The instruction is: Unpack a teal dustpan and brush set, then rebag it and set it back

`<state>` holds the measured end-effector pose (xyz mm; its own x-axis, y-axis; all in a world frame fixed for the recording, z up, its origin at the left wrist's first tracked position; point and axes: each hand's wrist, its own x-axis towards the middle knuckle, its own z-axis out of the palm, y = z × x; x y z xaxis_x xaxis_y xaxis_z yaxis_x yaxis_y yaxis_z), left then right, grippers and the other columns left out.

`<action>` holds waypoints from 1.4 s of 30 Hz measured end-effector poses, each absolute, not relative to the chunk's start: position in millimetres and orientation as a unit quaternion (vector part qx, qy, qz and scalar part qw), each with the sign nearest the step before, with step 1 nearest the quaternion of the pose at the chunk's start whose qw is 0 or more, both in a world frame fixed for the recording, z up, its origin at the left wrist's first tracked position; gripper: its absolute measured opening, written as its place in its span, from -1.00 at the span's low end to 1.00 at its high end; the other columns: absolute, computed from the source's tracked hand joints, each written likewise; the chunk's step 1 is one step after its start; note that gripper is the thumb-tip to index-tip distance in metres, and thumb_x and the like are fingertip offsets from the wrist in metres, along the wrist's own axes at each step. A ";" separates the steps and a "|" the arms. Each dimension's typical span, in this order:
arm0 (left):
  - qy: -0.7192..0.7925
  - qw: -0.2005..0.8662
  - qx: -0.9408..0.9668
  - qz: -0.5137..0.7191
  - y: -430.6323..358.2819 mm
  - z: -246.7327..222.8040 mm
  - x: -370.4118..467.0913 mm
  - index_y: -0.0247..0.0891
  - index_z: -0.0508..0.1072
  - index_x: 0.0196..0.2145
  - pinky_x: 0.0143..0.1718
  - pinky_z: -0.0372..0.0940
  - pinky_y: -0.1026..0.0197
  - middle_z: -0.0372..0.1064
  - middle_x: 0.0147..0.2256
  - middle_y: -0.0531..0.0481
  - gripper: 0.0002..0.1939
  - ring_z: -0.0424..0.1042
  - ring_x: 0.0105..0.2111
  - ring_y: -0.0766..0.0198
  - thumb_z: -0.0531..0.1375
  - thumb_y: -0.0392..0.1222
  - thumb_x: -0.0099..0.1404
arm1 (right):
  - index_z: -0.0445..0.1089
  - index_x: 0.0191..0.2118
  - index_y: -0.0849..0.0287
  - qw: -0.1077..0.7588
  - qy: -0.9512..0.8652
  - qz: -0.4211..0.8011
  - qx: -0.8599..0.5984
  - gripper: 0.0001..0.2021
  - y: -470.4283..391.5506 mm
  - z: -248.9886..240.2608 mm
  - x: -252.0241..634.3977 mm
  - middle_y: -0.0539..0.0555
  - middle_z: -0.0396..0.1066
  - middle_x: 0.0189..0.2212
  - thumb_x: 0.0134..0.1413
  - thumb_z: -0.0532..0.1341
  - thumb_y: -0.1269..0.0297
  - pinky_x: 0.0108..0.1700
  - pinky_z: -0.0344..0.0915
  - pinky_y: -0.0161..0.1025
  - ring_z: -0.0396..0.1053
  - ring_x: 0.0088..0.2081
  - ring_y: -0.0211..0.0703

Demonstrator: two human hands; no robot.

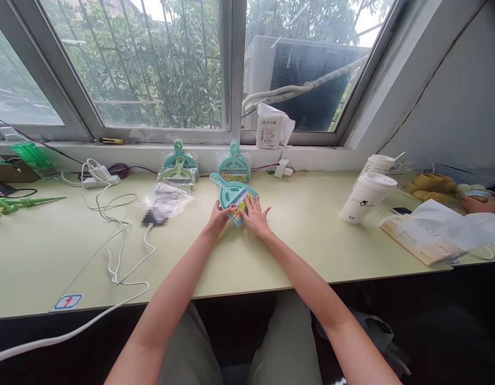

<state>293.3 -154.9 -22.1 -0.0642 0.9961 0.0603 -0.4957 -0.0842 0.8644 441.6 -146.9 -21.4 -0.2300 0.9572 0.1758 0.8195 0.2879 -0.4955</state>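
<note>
A small teal dustpan-and-brush set with a colourful label is tilted in front of me above the table, its handle pointing to the upper left. My left hand grips its lower left edge, thumb on the front. Spread fingers of my right hand lie flat on the label side at the right. Behind it, another teal dustpan set in clear wrap leans against the sill wall. To the left stand a teal set and, before it, a light green one.
Crumpled clear plastic wrap lies left of my hands, beside a white cable trailing off the table edge. White paper cups and a tissue pack are on the right. A power strip sits back left.
</note>
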 end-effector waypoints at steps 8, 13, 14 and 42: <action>0.329 0.585 0.350 0.653 -157.4 -16.8 293.0 -0.27 0.30 -0.18 -0.25 0.37 0.20 0.42 -0.25 -0.03 -0.52 0.44 -0.24 0.23 0.23 -0.46 -0.12 | -0.21 0.35 0.02 0.546 -0.577 0.334 -0.508 -0.27 -146.2 -17.2 448.0 0.14 -0.26 0.37 0.14 0.07 -0.06 0.27 -0.11 0.22 -0.15 0.35 0.03; 0.322 0.589 0.376 0.638 -158.2 -19.0 294.2 -0.26 0.32 -0.15 -0.17 0.35 0.17 0.41 -0.23 -0.01 -0.50 0.43 -0.23 0.23 0.24 -0.44 -0.12 | 0.30 0.00 0.15 0.512 -0.451 0.630 -0.371 -0.62 -140.9 -16.6 458.6 0.13 0.45 -0.05 0.05 0.25 0.19 -0.01 0.41 -0.11 0.48 -0.14 -0.12; 0.319 0.590 0.386 0.633 -157.8 -18.7 294.4 -0.26 0.33 -0.15 -0.14 0.34 0.16 0.41 -0.22 -0.02 -0.49 0.43 -0.21 0.23 0.24 -0.43 -0.12 | 0.33 -0.08 0.16 0.510 -0.435 0.643 -0.370 -0.70 -139.8 -16.9 459.3 0.10 0.48 -0.13 0.03 0.26 0.27 -0.04 0.44 -0.13 0.50 -0.20 -0.15; 0.655 0.043 0.664 0.359 -147.0 -32.8 244.9 -0.24 0.42 -0.15 0.14 -0.01 -0.16 0.27 0.02 -0.31 -0.74 0.13 0.14 -0.13 0.13 -0.28 0.18 | 0.33 -0.17 0.19 0.568 -0.406 0.594 -0.400 -0.71 -127.9 -15.6 485.2 0.07 0.52 -0.30 -0.08 0.31 0.46 -0.06 0.48 -0.08 0.52 -0.28 -0.13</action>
<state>244.9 -147.0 -32.8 -0.1154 0.8997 0.4210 0.8385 -0.1391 0.5269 485.2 -127.9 -15.6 -0.0353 0.9993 -0.0132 -0.3502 -0.0248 -0.9363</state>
